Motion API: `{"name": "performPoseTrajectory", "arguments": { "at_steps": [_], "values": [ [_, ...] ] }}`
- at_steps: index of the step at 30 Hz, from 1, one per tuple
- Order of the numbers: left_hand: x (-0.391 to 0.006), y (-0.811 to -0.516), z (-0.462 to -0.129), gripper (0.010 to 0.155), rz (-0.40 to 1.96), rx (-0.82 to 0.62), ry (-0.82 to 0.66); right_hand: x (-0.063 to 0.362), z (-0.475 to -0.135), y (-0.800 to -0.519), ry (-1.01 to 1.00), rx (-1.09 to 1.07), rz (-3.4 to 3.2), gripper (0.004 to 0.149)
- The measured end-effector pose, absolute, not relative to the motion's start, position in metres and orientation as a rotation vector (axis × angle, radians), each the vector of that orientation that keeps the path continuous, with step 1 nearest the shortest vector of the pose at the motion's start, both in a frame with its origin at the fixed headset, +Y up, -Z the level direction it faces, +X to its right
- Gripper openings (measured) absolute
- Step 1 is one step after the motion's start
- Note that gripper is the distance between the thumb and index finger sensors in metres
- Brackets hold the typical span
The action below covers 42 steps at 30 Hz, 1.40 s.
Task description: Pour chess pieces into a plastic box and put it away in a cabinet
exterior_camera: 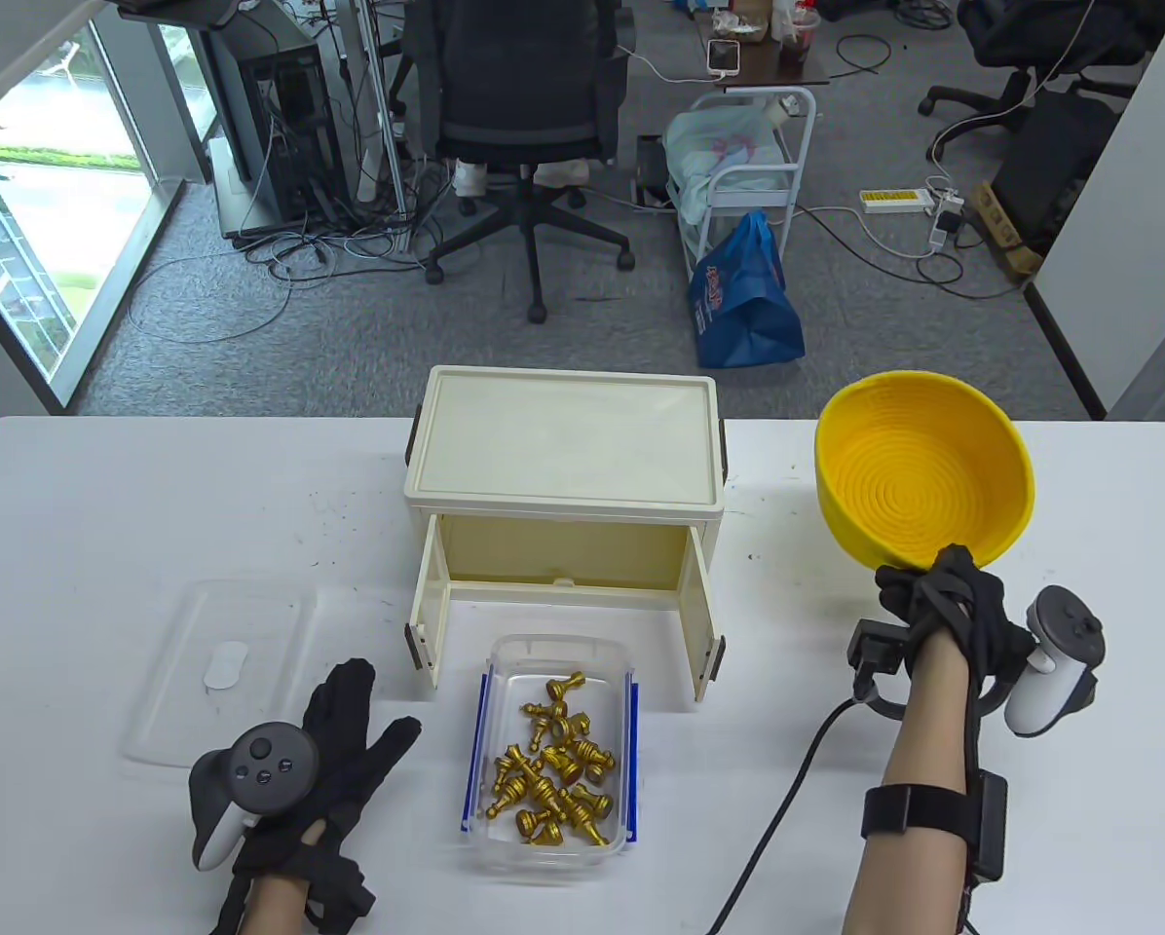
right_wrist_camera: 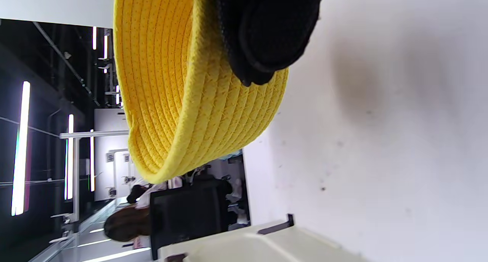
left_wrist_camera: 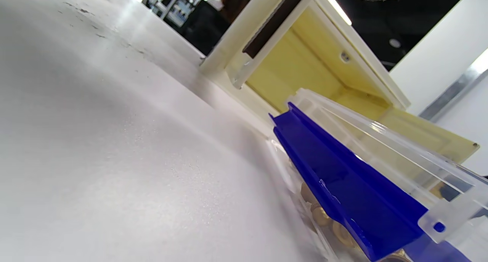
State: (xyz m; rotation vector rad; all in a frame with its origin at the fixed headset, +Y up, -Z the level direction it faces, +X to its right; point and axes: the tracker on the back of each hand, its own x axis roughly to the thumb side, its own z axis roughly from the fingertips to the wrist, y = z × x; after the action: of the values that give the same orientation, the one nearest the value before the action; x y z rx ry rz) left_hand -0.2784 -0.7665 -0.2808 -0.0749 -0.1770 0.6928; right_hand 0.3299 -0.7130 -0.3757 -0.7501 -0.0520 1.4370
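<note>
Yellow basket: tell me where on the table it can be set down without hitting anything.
The right hand holds the yellow basket by its rim. Bare tabletop lies under and right of it, up to the table's right edge. Another free patch is far left, behind the clear lid. The middle is crowded: cabinet, its open doors, and the plastic box of chess pieces.

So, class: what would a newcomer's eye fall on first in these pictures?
The yellow woven bowl, held tilted by its rim in the right hand at the table's right. Next, the gold chess pieces heaped in the clear plastic box, before the cream cabinet with its doors open.
</note>
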Motion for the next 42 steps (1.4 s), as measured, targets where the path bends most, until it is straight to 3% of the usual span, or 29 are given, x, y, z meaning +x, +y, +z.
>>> {"name": "performPoseTrajectory", "arguments": {
  "at_steps": [7, 19, 23, 31, 36, 42],
  "values": [
    [-0.280, -0.768, -0.281, 0.095, 0.689, -0.096, -0.170, 0.339, -0.389, -0.769, 0.046, -0.844, 1.382, 0.060],
    [-0.278, -0.766, -0.280, 0.095, 0.695, -0.103, -0.177, 0.344, -0.385, -0.765, 0.065, -0.810, 1.379, 0.068],
    [-0.279, -0.766, -0.280, 0.095, 0.719, -0.100, -0.179, 0.342, -0.373, -0.749, 0.047, -0.785, 1.444, 0.071],
    [-0.278, -0.766, -0.280, 0.094, 0.767, -0.102, -0.198, 0.318, -0.340, -0.688, -0.040, -0.660, 1.785, 0.074],
    [-0.275, -0.762, -0.278, 0.094, 0.774, -0.091, -0.223, 0.293, -0.319, -0.646, -0.119, -0.426, 2.003, 0.076],
    [-0.274, -0.758, -0.276, 0.094, 0.794, -0.073, -0.245, 0.246, -0.290, -0.628, -0.037, 0.017, 2.233, 0.084]
  ]
}}
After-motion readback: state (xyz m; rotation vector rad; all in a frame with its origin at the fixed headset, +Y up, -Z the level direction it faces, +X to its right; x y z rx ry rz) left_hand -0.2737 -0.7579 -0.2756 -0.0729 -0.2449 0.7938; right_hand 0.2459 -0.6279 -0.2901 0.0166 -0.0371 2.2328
